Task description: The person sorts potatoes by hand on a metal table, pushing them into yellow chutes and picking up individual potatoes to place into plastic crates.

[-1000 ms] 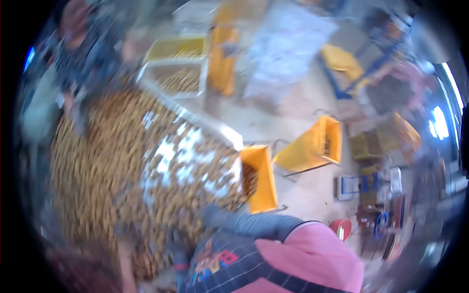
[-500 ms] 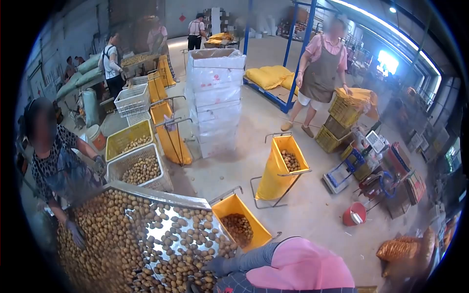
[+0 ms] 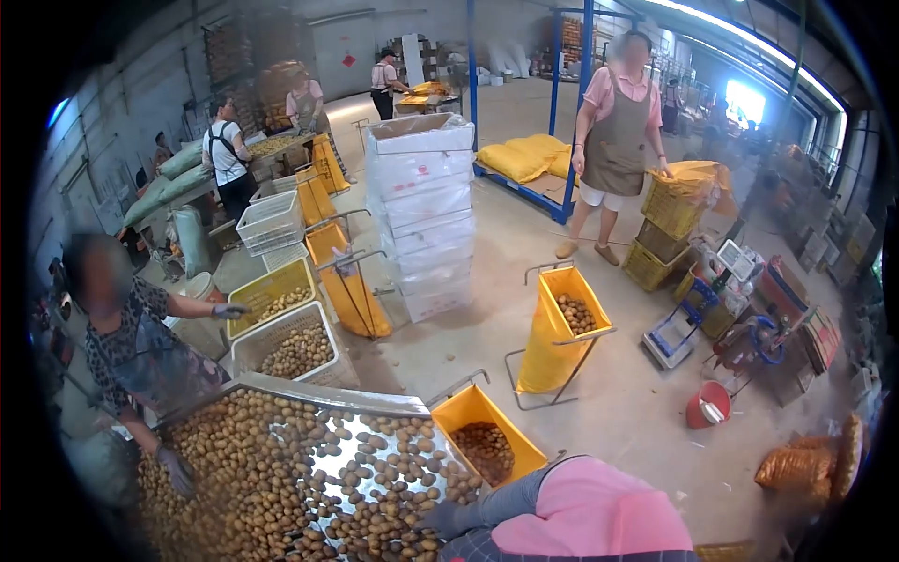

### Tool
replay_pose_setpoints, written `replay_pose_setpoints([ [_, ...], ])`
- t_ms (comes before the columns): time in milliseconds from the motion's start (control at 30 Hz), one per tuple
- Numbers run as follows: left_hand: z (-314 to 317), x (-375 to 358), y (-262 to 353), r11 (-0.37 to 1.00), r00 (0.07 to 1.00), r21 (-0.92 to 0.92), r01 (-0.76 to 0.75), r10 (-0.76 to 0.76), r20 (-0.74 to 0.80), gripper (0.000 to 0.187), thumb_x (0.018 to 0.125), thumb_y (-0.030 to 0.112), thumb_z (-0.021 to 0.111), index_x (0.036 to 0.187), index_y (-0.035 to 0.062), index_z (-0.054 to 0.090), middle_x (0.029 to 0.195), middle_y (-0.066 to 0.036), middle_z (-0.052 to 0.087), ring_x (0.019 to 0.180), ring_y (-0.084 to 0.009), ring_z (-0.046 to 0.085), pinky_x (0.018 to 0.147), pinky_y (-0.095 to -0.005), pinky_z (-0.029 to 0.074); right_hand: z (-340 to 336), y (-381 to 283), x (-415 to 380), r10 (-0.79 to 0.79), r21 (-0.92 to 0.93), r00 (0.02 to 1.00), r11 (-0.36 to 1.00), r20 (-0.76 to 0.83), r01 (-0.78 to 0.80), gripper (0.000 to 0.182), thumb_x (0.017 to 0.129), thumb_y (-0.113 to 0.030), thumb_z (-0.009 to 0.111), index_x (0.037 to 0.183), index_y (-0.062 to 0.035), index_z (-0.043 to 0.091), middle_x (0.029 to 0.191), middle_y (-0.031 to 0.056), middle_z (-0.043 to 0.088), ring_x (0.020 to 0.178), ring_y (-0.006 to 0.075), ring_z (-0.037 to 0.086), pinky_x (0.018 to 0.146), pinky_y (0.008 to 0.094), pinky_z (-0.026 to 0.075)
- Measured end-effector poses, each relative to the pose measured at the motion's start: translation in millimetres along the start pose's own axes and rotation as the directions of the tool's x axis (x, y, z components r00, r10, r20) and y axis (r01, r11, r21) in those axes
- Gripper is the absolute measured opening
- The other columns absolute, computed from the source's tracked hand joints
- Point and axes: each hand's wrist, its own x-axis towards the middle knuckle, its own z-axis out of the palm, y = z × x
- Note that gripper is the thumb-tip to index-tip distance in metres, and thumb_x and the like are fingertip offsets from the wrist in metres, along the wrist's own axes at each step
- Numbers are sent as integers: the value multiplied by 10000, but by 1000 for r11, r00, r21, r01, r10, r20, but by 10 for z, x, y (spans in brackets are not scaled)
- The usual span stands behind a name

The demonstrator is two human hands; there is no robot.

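Observation:
Small round brown potatoes (image 3: 234, 459) cover much of a shiny metal sorting table (image 3: 328, 398), thinner toward its right end. One gloved hand of mine (image 3: 445, 518), at the end of a grey sleeve and pink top on the right, rests low among the potatoes; its fingers are too blurred to make out. Just beyond the table's right end stands a yellow bag (image 3: 524, 450) on a metal frame, partly filled with darker potatoes. My other hand cannot be seen.
Across the table, a co-worker (image 3: 140, 328) in grey gloves is beside white (image 3: 346, 370) and yellow crates (image 3: 304, 272). Ahead are another framed yellow bag (image 3: 538, 347) and stacked white boxes (image 3: 421, 215). An aproned person (image 3: 618, 140) stands by crates; a red bucket (image 3: 698, 412) is right.
The view has shifted, so most things sit lower and farther right. The co-worker's one gloved hand has moved out over the yellow crate.

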Motion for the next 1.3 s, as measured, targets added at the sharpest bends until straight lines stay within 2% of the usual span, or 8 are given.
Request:
replay_pose_setpoints([
  [233, 6, -1, 29, 1000, 1000, 3, 5, -5, 11, 355, 967, 40, 472, 1322, 34, 486, 944, -28, 581, 807, -139, 566, 665, -295, 507, -204, -178, -3, 123, -43, 981, 992, 152, -118, 562, 858, -277, 568, 1414, -268, 485, 1214, 142, 612, 1077, 346, 626, 848, 485, 499],
  [300, 1, 2, 21, 1000, 1000, 4, 0, -1, 17, 362, 965, 37, 474, 1326, 38, 480, 945, -27, 579, 809, -139, 564, 665, -294, 506, -125, -108, -11, 84, -3, 993, 996, 86, -84, 588, 851, -275, 571, 1431, -271, 474, 1210, 149, 613, 1098, 347, 617, 864, 484, 498],
  [533, 0, -14, 56, 1000, 1000, 7, 5, -5, 19, 387, 955, 24, 480, 1341, 53, 460, 949, -25, 571, 814, -140, 559, 666, -292, 503, -126, -63, 14, 79, -33, 991, 997, 105, -76, 623, 845, -273, 574, 1457, -274, 456, 1225, 160, 608, 1109, 355, 611, 877, 480, 496],
  [800, -6, -24, 70, 1000, 999, 9, 10, -10, 33, 421, 945, 10, 486, 1358, 69, 437, 953, -23, 561, 821, -142, 553, 667, -290, 501, 94, 49, 62, 63, -12, 998, 998, 21, -63, 526, 858, -315, 576, 1379, -265, 520, 1156, 131, 642, 1053, 344, 632, 851, 487, 501],
  [933, -22, -20, 85, 1000, 999, 7, 11, -12, 37, 439, 939, 3, 490, 1367, 77, 425, 956, -22, 557, 824, -142, 551, 667, -289, 499, 66, 29, 59, 91, -2, 993, 996, 69, -91, 538, 856, -316, 578, 1389, -269, 517, 1165, 135, 639, 1060, 342, 631, 857, 486, 501],
  [1000, -24, -14, 91, 1000, 999, 7, 10, -10, 39, 448, 937, -1, 491, 1371, 81, 419, 957, -21, 554, 826, -143, 549, 668, -288, 498, 202, 101, 88, 61, -39, 998, 997, -2, -61, 559, 851, -310, 582, 1404, -275, 507, 1168, 137, 637, 1061, 344, 631, 866, 485, 501],
  [1100, -33, -21, 95, 1000, 999, 6, 13, -13, 45, 462, 933, -6, 494, 1378, 87, 411, 959, -21, 551, 828, -143, 547, 668, -288, 497, -146, -133, 3, 80, -67, 995, 995, 59, -76, 574, 846, -305, 586, 1413, -280, 502, 1175, 137, 633, 1066, 344, 628, 870, 488, 502],
  [1300, -49, -37, 101, 1000, 999, 9, 17, -17, 46, 491, 925, -17, 499, 1390, 100, 394, 962, -19, 544, 833, -144, 543, 669, -286, 495, -137, -160, -4, 103, -54, 994, 993, 33, -101, 534, 845, -305, 587, 1375, -274, 529, 1123, 150, 650, 1012, 358, 644, 835, 493, 512],
])
